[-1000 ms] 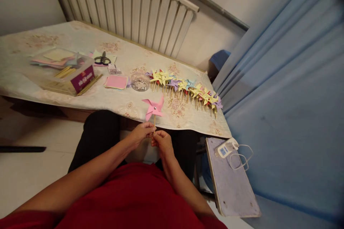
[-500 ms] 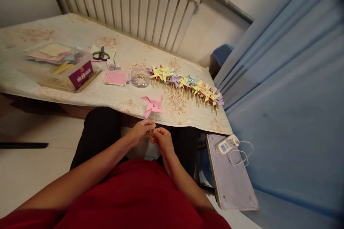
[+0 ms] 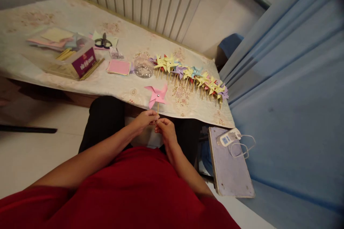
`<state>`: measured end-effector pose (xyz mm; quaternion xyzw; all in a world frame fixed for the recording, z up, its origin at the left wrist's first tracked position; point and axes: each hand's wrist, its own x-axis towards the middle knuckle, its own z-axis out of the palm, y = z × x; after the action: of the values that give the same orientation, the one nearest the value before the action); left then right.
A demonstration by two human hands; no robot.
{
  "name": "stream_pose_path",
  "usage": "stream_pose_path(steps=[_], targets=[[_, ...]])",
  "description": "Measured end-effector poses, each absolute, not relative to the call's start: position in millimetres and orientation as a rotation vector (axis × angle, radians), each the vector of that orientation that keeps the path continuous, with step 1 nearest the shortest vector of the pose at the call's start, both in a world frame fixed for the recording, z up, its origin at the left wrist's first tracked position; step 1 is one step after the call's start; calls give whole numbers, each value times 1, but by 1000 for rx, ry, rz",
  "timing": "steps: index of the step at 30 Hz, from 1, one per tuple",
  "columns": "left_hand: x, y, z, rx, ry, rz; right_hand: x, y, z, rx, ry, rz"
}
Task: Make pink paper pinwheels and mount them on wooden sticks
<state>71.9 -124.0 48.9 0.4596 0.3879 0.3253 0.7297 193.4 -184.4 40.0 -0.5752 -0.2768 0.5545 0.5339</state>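
Left hand [image 3: 147, 118] pinched stick [image 3: 158, 108] of pink pinwheel [image 3: 158, 98], my right hand [image 3: 167, 131] pinched below; pinwheel stood upright near worktop [image 3: 120, 86] edge. Step seemed stick adjustment; next move called for steady grip.

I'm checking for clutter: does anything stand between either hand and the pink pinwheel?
Nothing visible does. The left hand pinches the stick of the pink pinwheel, and the right hand pinches near its lower end.
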Motion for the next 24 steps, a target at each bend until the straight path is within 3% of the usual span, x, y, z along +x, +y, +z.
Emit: stream_pose_path(steps=[24], targets=[[78, -118, 54, 1100, 829, 680, 196, -181, 44, -1349, -638, 1293]])
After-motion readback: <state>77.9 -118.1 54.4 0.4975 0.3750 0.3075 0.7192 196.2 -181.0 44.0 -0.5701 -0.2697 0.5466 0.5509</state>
